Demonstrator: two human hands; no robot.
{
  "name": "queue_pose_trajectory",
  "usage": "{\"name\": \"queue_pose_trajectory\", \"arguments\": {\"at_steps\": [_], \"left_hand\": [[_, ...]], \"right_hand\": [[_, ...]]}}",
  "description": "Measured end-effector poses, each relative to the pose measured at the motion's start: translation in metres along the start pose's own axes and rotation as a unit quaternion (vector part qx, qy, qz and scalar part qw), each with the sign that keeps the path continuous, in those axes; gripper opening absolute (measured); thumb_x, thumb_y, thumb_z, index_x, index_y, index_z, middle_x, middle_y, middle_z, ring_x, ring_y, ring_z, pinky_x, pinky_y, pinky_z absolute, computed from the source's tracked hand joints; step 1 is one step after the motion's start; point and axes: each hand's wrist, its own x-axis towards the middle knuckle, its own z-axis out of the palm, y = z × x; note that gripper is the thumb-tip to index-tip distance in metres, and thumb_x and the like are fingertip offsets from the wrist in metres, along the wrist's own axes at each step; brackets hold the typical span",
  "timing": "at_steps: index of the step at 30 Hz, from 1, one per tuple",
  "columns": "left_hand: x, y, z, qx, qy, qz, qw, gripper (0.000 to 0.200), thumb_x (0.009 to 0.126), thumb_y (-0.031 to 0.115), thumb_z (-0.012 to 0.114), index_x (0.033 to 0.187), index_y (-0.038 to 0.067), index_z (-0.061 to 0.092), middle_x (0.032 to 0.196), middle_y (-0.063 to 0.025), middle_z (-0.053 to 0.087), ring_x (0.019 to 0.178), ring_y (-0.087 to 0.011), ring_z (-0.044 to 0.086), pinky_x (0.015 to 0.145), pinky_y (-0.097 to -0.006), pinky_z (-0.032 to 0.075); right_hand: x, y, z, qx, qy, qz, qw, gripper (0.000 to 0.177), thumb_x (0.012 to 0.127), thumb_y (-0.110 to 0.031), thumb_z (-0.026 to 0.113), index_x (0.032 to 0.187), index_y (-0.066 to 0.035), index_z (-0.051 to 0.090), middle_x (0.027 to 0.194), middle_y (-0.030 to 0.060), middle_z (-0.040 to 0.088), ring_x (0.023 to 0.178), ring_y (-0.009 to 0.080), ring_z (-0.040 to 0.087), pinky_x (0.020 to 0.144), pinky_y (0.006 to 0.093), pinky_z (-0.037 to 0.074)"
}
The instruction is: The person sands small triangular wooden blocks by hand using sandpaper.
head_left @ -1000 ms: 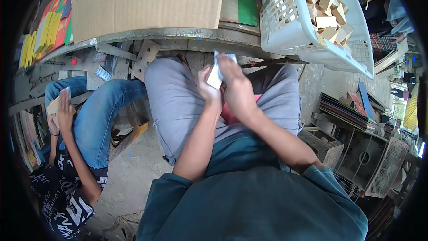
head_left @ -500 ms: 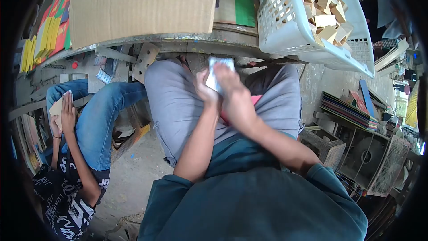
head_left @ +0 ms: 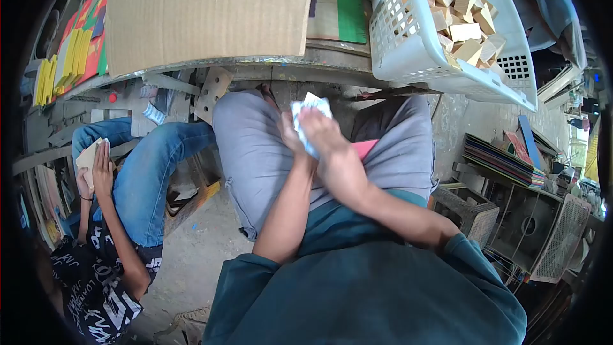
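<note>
My left hand [head_left: 292,133] is closed round a small pale block [head_left: 312,98], whose top corner shows above the fingers. Over the block lies a white and light-blue sheet [head_left: 298,112], and my right hand [head_left: 317,129] presses on it, blurred by motion. Both hands are together above my lap, between my knees. A flat red piece [head_left: 364,149] rests on my lap under the right wrist. How far my right fingers wrap round the sheet is blurred.
A white plastic basket [head_left: 440,64] of wooden blocks stands on the bench [head_left: 255,64] at upper right, beside a cardboard sheet [head_left: 207,13]. At left, a co-worker's hands [head_left: 101,169] hold a pale wooden piece. Stacked coloured sheets [head_left: 498,161] lie at right.
My right hand and the sheet have shifted slightly left and down over the block. More of the block's corner and the red piece shows. A person at upper right has moved into fuller view.
</note>
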Motion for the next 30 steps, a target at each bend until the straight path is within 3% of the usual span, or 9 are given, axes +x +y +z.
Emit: {"name": "queue_pose_trajectory", "arguments": {"at_steps": [2, 5, 6, 9, 10, 13, 14, 16, 30], "left_hand": [[-0.015, 0.001, 0.031, 0.064, 0.105, 0.019, 0.992, 0.028, 0.086, 0.024, 0.047, 0.087, 0.000, 0.062, 0.084, -0.0085, 0.062, 0.074, -0.0172, 0.060, 0.068, -0.0296, 0.049], [-0.002, -0.004, -0.001, 0.058, 0.004, 0.016, 0.998, 0.028, 0.085, 0.023, 0.047, 0.092, -0.001, 0.061, 0.090, -0.0093, 0.062, 0.076, -0.0182, 0.061, 0.069, -0.0307, 0.050], [0.042, -0.060, -0.096, 0.296, 0.017, 0.113, 0.948, 0.029, 0.084, 0.023, 0.048, 0.094, -0.001, 0.061, 0.093, -0.0086, 0.062, 0.077, -0.0189, 0.061, 0.070, -0.0311, 0.051], [-0.012, -0.001, 0.013, 0.054, -0.014, 0.043, 0.998, 0.025, 0.087, 0.022, 0.051, 0.092, 0.000, 0.062, 0.090, -0.0074, 0.061, 0.077, -0.0198, 0.060, 0.071, -0.0326, 0.050], [-0.021, 0.000, 0.033, 0.105, 0.096, 0.047, 0.989, 0.027, 0.089, 0.024, 0.049, 0.089, 0.001, 0.062, 0.085, -0.0067, 0.061, 0.074, -0.0186, 0.060, 0.072, -0.0325, 0.050], [0.008, -0.025, -0.025, 0.156, 0.023, 0.106, 0.982, 0.030, 0.089, 0.026, 0.046, 0.088, 0.000, 0.062, 0.083, -0.0066, 0.062, 0.074, -0.0179, 0.060, 0.072, -0.0322, 0.051], [0.015, -0.013, -0.045, -0.085, -0.146, -0.096, 0.981, 0.031, 0.089, 0.025, 0.046, 0.089, -0.002, 0.063, 0.084, -0.0075, 0.063, 0.075, -0.0178, 0.060, 0.073, -0.0314, 0.050], [-0.003, -0.002, -0.003, 0.063, -0.009, 0.016, 0.998, 0.031, 0.088, 0.021, 0.046, 0.085, -0.004, 0.064, 0.083, -0.0098, 0.063, 0.076, -0.0189, 0.061, 0.070, -0.0323, 0.051], [0.002, 0.007, -0.010, 0.331, -0.149, 0.100, 0.926, 0.030, 0.084, 0.023, 0.041, 0.072, 0.002, 0.059, 0.070, -0.0066, 0.059, 0.064, -0.0149, 0.055, 0.058, -0.0299, 0.045]], "right_hand": [[0.019, 0.029, 0.005, 0.008, 0.043, 0.068, 0.997, 0.058, 0.068, 0.014, 0.052, 0.125, 0.006, 0.050, 0.123, 0.0275, 0.055, 0.116, 0.0425, 0.053, 0.098, 0.0405, 0.044], [0.004, 0.010, 0.001, 0.001, 0.018, 0.022, 1.000, 0.059, 0.067, 0.016, 0.052, 0.125, 0.007, 0.050, 0.125, 0.0271, 0.053, 0.119, 0.0421, 0.050, 0.100, 0.0416, 0.043], [-0.004, -0.003, -0.004, 0.009, -0.016, -0.006, 1.000, 0.058, 0.066, 0.017, 0.051, 0.124, 0.007, 0.052, 0.127, 0.0269, 0.052, 0.121, 0.0419, 0.049, 0.100, 0.0420, 0.043], [0.006, 0.015, -0.007, 0.027, 0.026, 0.037, 0.999, 0.055, 0.070, 0.007, 0.055, 0.124, 0.007, 0.050, 0.124, 0.0265, 0.053, 0.118, 0.0414, 0.051, 0.101, 0.0436, 0.041], [0.011, 0.034, 0.001, -0.013, 0.048, 0.047, 0.998, 0.053, 0.070, 0.008, 0.054, 0.123, 0.007, 0.051, 0.125, 0.0262, 0.053, 0.119, 0.0406, 0.050, 0.101, 0.0431, 0.042], [-0.005, 0.000, -0.012, 0.048, 0.002, 0.056, 0.997, 0.053, 0.070, 0.008, 0.053, 0.124, 0.006, 0.051, 0.127, 0.0260, 0.052, 0.120, 0.0401, 0.049, 0.102, 0.0430, 0.041], [-0.014, -0.007, -0.010, 0.031, 0.010, 0.011, 0.999, 0.054, 0.070, 0.009, 0.053, 0.124, 0.006, 0.052, 0.129, 0.0251, 0.051, 0.121, 0.0395, 0.049, 0.103, 0.0423, 0.040], [-0.006, 0.003, -0.011, 0.050, 0.058, 0.043, 0.996, 0.054, 0.068, 0.012, 0.053, 0.122, 0.006, 0.054, 0.123, 0.0264, 0.054, 0.118, 0.0390, 0.052, 0.102, 0.0405, 0.041], [-0.034, 0.026, 0.012, 0.148, 0.127, 0.084, 0.977, 0.034, 0.089, -0.004, 0.047, 0.121, 0.005, 0.054, 0.127, 0.0232, 0.054, 0.120, 0.0355, 0.052, 0.101, 0.0378, 0.042]]}}
